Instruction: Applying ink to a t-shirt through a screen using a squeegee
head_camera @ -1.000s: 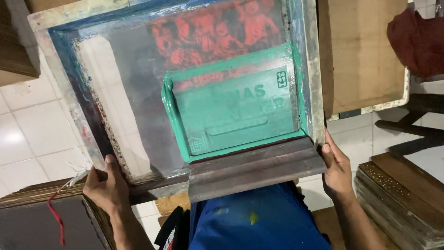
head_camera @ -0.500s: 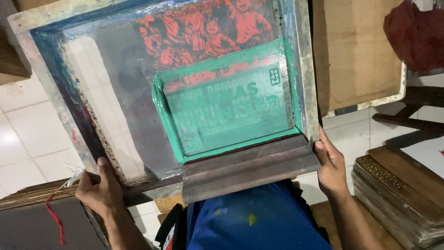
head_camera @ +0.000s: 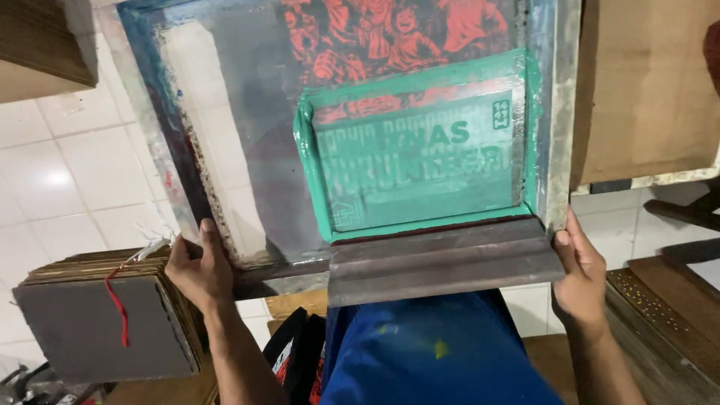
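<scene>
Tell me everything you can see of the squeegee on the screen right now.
The squeegee is a long, dark bar, seemingly wood, stained with old ink. It lies flat along the near edge of the screen frame, just below the rectangle of green ink, its long side across the view. Its blade cannot be seen. The right hand is at its right end, where the frame's corner is; the left hand grips the frame's near rail further left, apart from the squeegee.

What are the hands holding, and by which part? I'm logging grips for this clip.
Both hands hold the screen-printing frame by its near edge: the left hand at the near-left corner, the right hand at the near-right corner.
</scene>
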